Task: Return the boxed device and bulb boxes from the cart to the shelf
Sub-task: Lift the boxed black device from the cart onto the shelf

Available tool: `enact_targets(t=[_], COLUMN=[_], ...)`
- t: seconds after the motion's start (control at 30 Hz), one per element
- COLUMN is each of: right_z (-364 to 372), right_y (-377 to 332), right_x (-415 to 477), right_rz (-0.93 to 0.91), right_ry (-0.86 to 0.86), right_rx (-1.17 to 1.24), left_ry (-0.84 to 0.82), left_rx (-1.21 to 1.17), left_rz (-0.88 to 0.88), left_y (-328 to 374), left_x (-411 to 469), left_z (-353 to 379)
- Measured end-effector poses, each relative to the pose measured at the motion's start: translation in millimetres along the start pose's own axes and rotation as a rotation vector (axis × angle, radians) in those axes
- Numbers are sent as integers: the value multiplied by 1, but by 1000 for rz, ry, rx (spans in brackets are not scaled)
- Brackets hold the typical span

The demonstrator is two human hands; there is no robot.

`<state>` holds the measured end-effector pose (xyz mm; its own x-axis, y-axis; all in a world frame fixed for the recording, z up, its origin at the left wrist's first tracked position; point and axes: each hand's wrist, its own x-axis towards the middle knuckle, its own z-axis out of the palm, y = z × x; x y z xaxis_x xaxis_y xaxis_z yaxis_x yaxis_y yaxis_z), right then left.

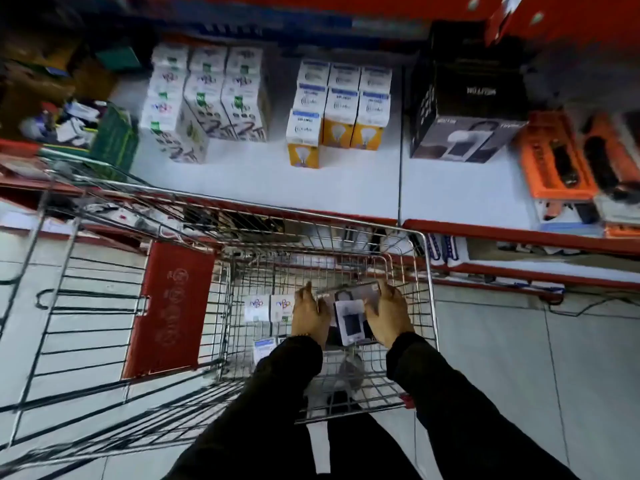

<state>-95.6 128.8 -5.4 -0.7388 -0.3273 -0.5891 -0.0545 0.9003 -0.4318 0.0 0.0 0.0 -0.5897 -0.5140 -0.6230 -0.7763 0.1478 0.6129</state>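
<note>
Deep in the wire cart [427,271] lies the dark boxed device [349,318] with a white picture on its top. My left hand [310,315] grips its left side and my right hand [388,315] grips its right side. Two small white bulb boxes [268,306] stand on the cart floor just left of my left hand, and another one [263,349] shows partly beside my left sleeve. Beyond the cart runs the white shelf [311,192], where a matching dark device box [464,136] stands at the right.
On the shelf stand white bulb boxes [204,98] at the left, white and yellow bulb boxes [339,109] in the middle, and orange packs [554,157] at the right. The red child-seat flap [169,306] hangs left of the cart basket. Lower shelves sit behind the cart.
</note>
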Motion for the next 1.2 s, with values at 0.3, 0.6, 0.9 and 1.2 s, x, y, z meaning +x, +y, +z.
enact_targets(t=[0.3, 0.6, 0.9, 1.2], right_z=[28, -6, -78, -148], right_y=[29, 4, -29, -45], right_x=[29, -22, -66, -88], right_rz=[144, -85, -194, -237], right_ry=[-96, 106, 397, 691], right_rx=[168, 217, 429, 565], left_ry=[-40, 145, 381, 478], left_rx=[-350, -483, -589, -570], left_rz=[-311, -247, -110, 170], left_y=[-16, 7, 52, 124], left_x=[20, -11, -60, -88], left_z=[36, 4, -41, -68])
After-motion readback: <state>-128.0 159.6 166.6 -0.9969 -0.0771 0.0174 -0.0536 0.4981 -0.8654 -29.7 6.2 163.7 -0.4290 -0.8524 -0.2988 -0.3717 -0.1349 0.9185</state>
